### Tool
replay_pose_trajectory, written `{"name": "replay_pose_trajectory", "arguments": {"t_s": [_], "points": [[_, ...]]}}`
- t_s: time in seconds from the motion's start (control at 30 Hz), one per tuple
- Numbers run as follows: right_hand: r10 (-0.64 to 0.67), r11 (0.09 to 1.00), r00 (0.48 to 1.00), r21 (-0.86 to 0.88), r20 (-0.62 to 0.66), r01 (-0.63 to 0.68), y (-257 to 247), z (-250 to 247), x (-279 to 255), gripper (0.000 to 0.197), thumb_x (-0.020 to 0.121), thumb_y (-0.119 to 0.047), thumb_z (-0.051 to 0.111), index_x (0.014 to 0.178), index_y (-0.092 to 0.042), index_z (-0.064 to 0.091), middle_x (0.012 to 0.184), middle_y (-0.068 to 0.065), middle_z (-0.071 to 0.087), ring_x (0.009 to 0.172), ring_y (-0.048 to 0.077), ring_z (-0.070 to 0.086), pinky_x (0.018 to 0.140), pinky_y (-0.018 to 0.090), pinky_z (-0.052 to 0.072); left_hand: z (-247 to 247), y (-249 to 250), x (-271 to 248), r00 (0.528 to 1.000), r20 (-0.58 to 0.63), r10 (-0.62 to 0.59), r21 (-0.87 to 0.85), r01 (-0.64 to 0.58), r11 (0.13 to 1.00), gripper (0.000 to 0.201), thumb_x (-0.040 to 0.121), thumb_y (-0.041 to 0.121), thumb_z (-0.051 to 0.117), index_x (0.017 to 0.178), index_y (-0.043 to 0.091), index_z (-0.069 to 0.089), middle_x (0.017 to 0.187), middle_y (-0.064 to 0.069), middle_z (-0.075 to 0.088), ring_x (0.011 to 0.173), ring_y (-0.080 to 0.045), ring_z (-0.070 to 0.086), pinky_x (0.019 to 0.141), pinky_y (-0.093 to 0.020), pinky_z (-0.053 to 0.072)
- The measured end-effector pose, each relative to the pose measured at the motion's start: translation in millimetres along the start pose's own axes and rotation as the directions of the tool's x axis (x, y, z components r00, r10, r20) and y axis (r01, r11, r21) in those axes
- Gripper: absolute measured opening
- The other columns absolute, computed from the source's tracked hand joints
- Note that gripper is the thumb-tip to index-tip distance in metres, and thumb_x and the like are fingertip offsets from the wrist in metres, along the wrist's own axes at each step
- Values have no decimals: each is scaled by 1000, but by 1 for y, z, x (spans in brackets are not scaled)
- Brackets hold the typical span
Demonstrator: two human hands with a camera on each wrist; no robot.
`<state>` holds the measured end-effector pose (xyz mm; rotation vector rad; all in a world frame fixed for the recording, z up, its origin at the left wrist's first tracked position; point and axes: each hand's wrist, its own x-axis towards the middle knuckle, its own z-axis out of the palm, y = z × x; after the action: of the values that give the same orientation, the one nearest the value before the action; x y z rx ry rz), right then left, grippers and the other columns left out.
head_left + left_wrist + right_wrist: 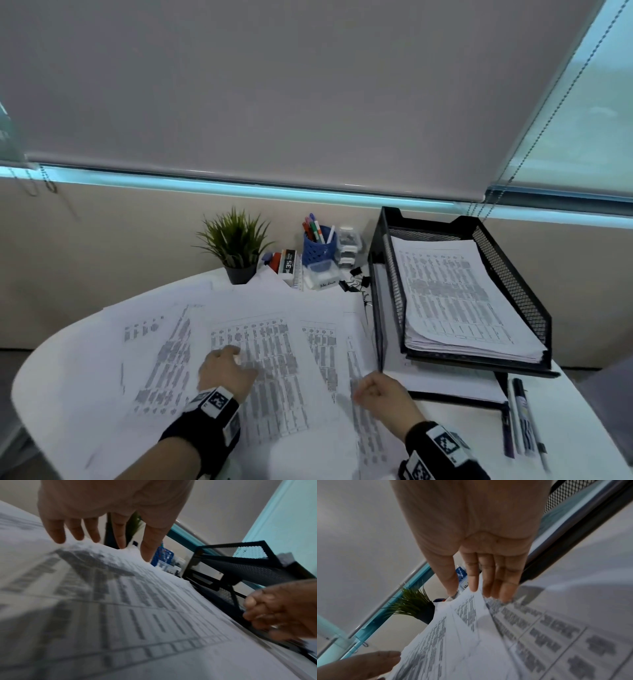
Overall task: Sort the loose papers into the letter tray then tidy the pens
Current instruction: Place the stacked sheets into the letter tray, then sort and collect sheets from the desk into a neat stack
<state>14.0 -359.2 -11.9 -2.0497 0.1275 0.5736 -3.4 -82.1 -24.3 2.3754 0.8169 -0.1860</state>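
Across the middle of the white table (61, 370) lie the loose papers (274, 359), printed sheets of tables fanned out and overlapping from about nine o'clock round to three. At three o'clock of them stands the black mesh letter tray (534, 308), its upper tier holding a thick stack of printed sheets (455, 301), with more white paper on the tier beneath.

The left hand (226, 373) rests on the sheets near the centre, fingers (58, 534) straight and spread, their tips touching the paper. The right hand (383, 394) sits at four o'clock of the left, just beside the tray's near corner; the wrist view shows its fingers (489, 577) straight and close together, tips down on a sheet's edge, holding nothing that I can make out.

Pens: a blue pen cup (318, 248) at twelve o'clock holds several coloured pens (313, 228) upright. At five o'clock, on bare table in front of the tray, a few loose pens (522, 418) lie side by side.

Further out, at eleven o'clock, a small potted plant (236, 246) stands at the table's far edge, with a boxed eraser (287, 265), small clear boxes (347, 246) and black binder clips (358, 279) between it and the tray. Behind everything hangs a grey roller blind (274, 85).
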Motion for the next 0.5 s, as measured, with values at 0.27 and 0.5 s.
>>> {"name": "replay_pose_trajectory", "arguments": {"t_s": [0.27,0.5], "points": [[131,991,982,5,-136,-131,-13,41,11,48,80,-20,74,117,-12,43,124,15,50,104,23,51,84,25,41,-19,-56,27,992,106,-62,79,53,995,97,72,56,66,145,14,18,150,-8,28,138,-29,24,112,-50,22],[210,978,961,20,-178,-210,-21,65,22,71,81,-27,72,137,0,37,130,10,48,128,28,43,98,31,37,-25,-63,19,945,315,91,269,-181,946,97,77,73,44,149,30,-3,158,9,-5,144,-37,-5,109,-66,9]]}}
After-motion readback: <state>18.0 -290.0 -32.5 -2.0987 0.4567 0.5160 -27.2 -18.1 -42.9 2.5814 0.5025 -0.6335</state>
